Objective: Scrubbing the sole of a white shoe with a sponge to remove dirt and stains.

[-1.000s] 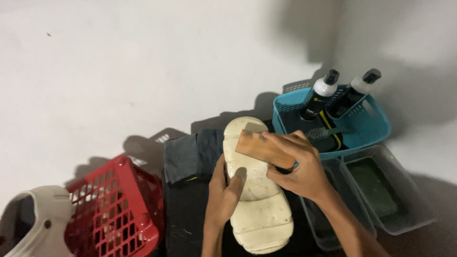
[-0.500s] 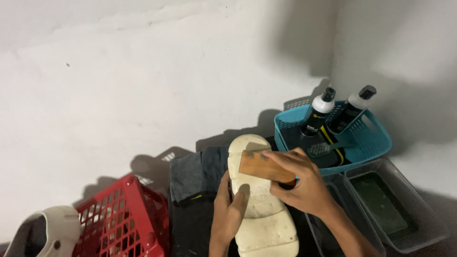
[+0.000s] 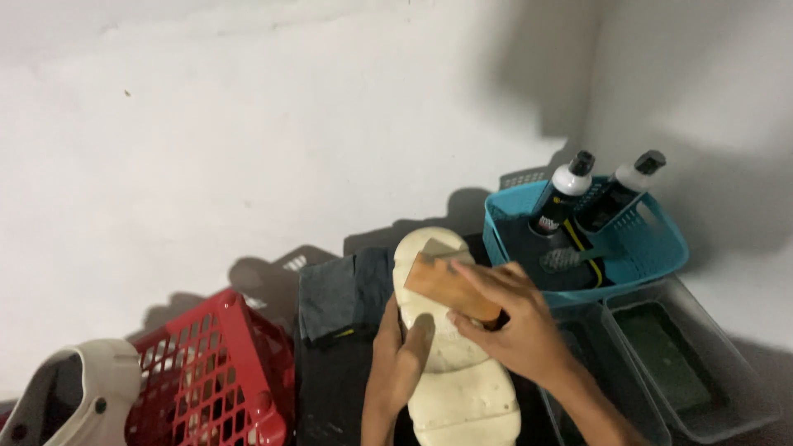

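Cream shoe sole point(image 3: 450, 363) being scrubbed, sole up, on a dark cloth point(image 3: 339, 330).

The left hand point(image 3: 401, 363) is gripping its left edge, while the right hand point(image 3: 516, 326) is clasping a wooden brush point(image 3: 442, 289) against its upper part; a red basket point(image 3: 215, 380) is sitting left, a blue basket point(image 3: 652, 239) right.

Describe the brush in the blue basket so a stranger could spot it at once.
Start at the blue basket by the wall corner, right of the hands. Two dark bottles with white shoulders lean upright in it. The brush lies flat at their feet: pale bristles, dark handle with yellow trim, the only thing there lying down.
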